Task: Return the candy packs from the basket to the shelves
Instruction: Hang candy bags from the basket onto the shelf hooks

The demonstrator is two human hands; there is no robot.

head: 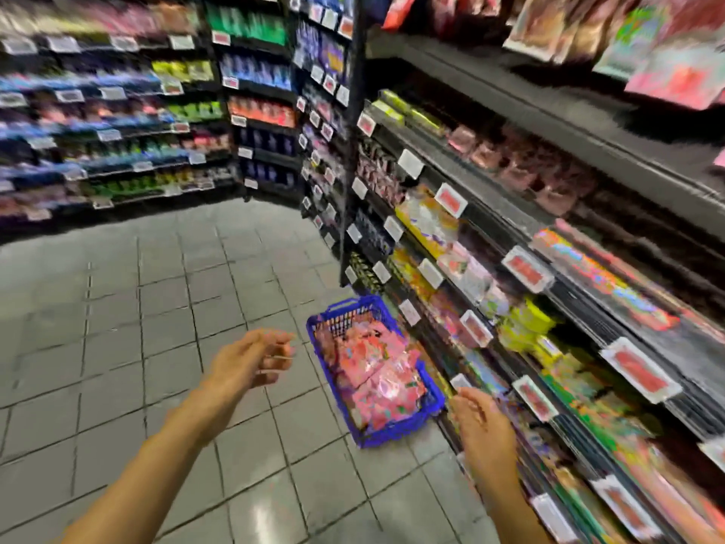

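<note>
A blue plastic basket [396,430] stands on the tiled floor next to the foot of the right-hand shelves. Several pink candy packs [376,367] fill it. My left hand [251,361] hovers left of the basket with loosely curled fingers and holds nothing. My right hand [480,422] hangs just right of the basket's near corner, in front of the low shelves, fingers relaxed and empty. The picture is blurred by motion.
Dark shelves [588,245] packed with colourful sweets and red-and-white price tags [527,267] run along the right. More stocked shelves [117,123] line the far left and back. Grey floor tiles [137,308] spread between them.
</note>
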